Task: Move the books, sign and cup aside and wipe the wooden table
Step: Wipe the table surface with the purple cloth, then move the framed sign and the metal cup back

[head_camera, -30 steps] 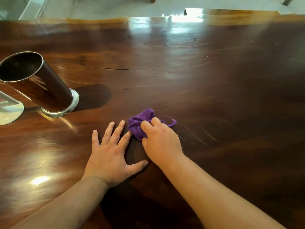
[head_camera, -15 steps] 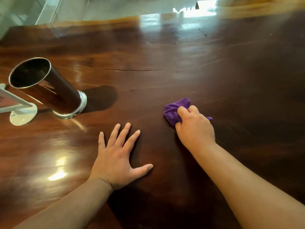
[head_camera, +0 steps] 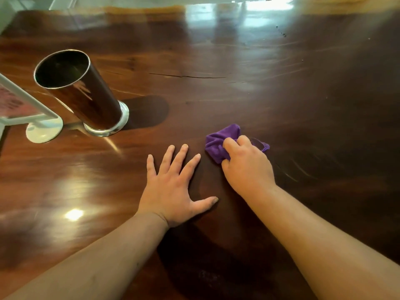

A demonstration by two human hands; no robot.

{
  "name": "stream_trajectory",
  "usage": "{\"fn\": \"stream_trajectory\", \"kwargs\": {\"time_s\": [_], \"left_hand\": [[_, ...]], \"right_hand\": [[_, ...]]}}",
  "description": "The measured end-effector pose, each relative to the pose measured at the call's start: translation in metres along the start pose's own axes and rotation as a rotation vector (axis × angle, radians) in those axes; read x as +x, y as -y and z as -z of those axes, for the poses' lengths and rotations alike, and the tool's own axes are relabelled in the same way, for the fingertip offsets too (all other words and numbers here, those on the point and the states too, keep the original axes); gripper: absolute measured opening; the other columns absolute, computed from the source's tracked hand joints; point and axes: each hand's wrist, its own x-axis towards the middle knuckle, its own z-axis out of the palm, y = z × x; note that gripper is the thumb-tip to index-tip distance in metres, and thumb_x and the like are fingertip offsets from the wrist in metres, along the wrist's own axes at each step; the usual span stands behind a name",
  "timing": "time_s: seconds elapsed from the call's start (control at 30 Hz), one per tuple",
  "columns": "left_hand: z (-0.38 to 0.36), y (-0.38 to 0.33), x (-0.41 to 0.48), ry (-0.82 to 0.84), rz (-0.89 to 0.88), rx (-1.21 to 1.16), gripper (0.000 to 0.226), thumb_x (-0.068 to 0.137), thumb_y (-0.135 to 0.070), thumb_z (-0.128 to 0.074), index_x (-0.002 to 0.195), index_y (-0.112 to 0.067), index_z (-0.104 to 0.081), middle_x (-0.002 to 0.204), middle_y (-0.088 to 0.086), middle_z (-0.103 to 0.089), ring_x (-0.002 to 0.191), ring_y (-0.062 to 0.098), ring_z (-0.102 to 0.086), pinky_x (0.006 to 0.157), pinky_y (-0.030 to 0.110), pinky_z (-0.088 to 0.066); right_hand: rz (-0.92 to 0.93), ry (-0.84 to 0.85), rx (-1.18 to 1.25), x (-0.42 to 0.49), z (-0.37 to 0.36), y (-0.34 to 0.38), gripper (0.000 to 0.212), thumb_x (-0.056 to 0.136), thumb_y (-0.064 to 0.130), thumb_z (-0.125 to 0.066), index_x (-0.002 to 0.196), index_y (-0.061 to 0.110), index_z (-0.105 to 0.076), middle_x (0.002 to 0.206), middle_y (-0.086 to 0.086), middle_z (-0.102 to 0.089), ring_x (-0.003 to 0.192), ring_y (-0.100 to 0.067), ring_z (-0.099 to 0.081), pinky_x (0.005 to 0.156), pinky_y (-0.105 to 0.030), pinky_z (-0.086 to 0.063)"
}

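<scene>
A dark, glossy wooden table (head_camera: 249, 87) fills the view. My right hand (head_camera: 246, 167) presses a crumpled purple cloth (head_camera: 218, 141) onto the wood, fingers closed over it. Just to its left my left hand (head_camera: 171, 187) lies flat on the table with fingers spread, holding nothing. A tall shiny metal cup (head_camera: 80, 94) stands at the left. Beside it, at the left edge, a white sign (head_camera: 23, 111) rests on a round white base. No books are in view.
The table's far edge (head_camera: 140, 9) runs along the top, with a pale floor beyond it. A thin crack (head_camera: 186, 76) crosses the wood behind the cup. Bright light glares off the surface at the lower left.
My right hand slid the purple cloth to the right, away from my left hand, then back a little toward it. My left hand stayed flat in place.
</scene>
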Motion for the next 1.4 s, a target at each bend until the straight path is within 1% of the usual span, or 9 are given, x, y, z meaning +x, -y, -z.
{"fn": "stream_trajectory", "kwargs": {"time_s": [0.2, 0.3, 0.47, 0.7, 0.87, 1.03, 1.13, 1.23, 1.4], "left_hand": [[0.004, 0.005, -0.003, 0.004, -0.021, -0.082, 0.094, 0.077, -0.094, -0.041, 0.151, -0.036, -0.043, 0.169, -0.002, -0.028, 0.158, 0.024, -0.009, 0.122, 0.067, 0.0], [0.015, 0.024, -0.018, -0.03, -0.046, -0.18, 0.075, 0.076, -0.076, -0.059, 0.136, -0.03, -0.056, 0.157, -0.001, -0.046, 0.15, 0.023, -0.032, 0.123, 0.057, -0.02], [0.049, 0.105, -0.073, -0.08, 0.09, -0.191, 0.063, 0.071, -0.065, -0.069, 0.122, -0.03, -0.062, 0.139, -0.004, -0.059, 0.127, 0.023, -0.053, 0.103, 0.049, -0.048], [0.083, 0.21, -0.167, -0.007, 0.271, -0.09, 0.061, 0.071, -0.062, -0.069, 0.12, -0.027, -0.063, 0.13, -0.003, -0.063, 0.114, 0.026, -0.058, 0.096, 0.044, -0.052], [0.102, 0.244, -0.197, 0.029, 0.298, -0.066, 0.054, 0.074, -0.06, -0.066, 0.117, -0.026, -0.065, 0.122, -0.004, -0.066, 0.11, 0.025, -0.059, 0.094, 0.04, -0.052], [0.14, 0.266, -0.172, -0.125, 0.292, -0.073, 0.054, 0.08, -0.051, -0.072, 0.127, -0.027, -0.061, 0.137, -0.004, -0.057, 0.114, 0.025, -0.063, 0.089, 0.041, -0.056], [0.18, 0.277, -0.133, -0.262, 0.302, -0.092, 0.076, 0.081, -0.053, -0.078, 0.147, -0.033, -0.043, 0.161, -0.006, -0.033, 0.125, 0.027, -0.059, 0.09, 0.045, -0.057], [0.22, 0.287, -0.09, -0.331, 0.268, -0.037, 0.095, 0.083, -0.053, -0.079, 0.157, -0.037, -0.023, 0.171, -0.005, -0.014, 0.12, 0.036, -0.064, 0.079, 0.05, -0.061], [0.268, 0.294, -0.034, -0.251, 0.244, 0.037, 0.094, 0.09, -0.044, -0.077, 0.162, -0.036, -0.017, 0.173, 0.001, -0.011, 0.123, 0.039, -0.062, 0.084, 0.053, -0.059]], "right_hand": [[-0.054, 0.017, 0.01, -0.001, 0.0, 0.008, 0.016, 0.094, 0.03, -0.068, 0.101, 0.031, -0.053, 0.091, 0.007, -0.048, 0.071, -0.01, -0.053, 0.052, -0.026, -0.042], [0.0, 0.09, 0.05, -0.015, -0.004, 0.039, 0.017, 0.091, 0.029, -0.066, 0.098, 0.03, -0.05, 0.094, 0.005, -0.048, 0.077, -0.02, -0.059, 0.058, -0.036, -0.047], [0.19, 0.233, 0.091, -0.038, -0.022, 0.125, 0.021, 0.088, 0.031, -0.063, 0.103, 0.031, -0.049, 0.101, 0.004, -0.048, 0.085, -0.026, -0.062, 0.066, -0.044, -0.054], [0.469, 0.333, 0.109, -0.063, -0.046, 0.242, 0.025, 0.086, 0.03, -0.065, 0.105, 0.032, -0.049, 0.105, 0.005, -0.053, 0.09, -0.023, -0.062, 0.062, -0.034, -0.041], [0.549, 0.45, 0.074, -0.072, -0.052, 0.292, 0.025, 0.091, 0.032, -0.062, 0.112, 0.033, -0.048, 0.111, 0.002, -0.053, 0.091, -0.023, -0.062, 0.061, -0.034, -0.044], [0.524, 0.658, 0.008, -0.05, -0.017, 0.301, 0.043, 0.081, 0.072, -0.047, 0.105, 0.036, -0.052, 0.096, 0.008, -0.05, 0.08, -0.019, -0.056, 0.063, -0.037, -0.047], [0.496, 0.337, 0.116, -0.018, 0.018, 0.312, 0.039, 0.082, 0.072, -0.051, 0.1, 0.038, -0.051, 0.093, 0.013, -0.05, 0.073, -0.01, -0.052, 0.06, -0.033, -0.045], [0.411, -0.058, 0.158, 0.025, 0.051, 0.321, 0.048, 0.089, 0.048, -0.066, 0.128, 0.028, -0.048, 0.121, 0.003, -0.055, 0.084, -0.019, -0.063, 0.064, -0.033, -0.051], [0.26, 0.023, -0.075, 0.078, 0.074, 0.32, 0.073, 0.094, 0.038, -0.069, 0.155, 0.029, -0.029, 0.152, -0.001, -0.042, 0.1, -0.038, -0.066, 0.072, -0.044, -0.054]]}}
